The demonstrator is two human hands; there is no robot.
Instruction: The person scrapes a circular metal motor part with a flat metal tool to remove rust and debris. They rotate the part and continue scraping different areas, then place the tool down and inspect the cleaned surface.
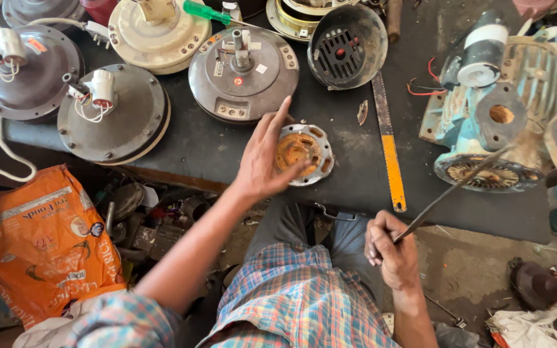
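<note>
The left hand (262, 161) is resting on the rusty end cover (303, 154), fingers spread apart, on the bench just left of the saw blade (388, 138) — the right hand (391, 248), below it, is clamped on a thin rod (459, 183). Cleaning looks barely begun — rust remains.

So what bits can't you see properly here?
Head view only:
- Round rusty motor part: its near side is hidden by the left hand.
- Thin rod: blurred; its lower end is hidden in the right hand.
- Orange sack: cut by the left edge.
</note>
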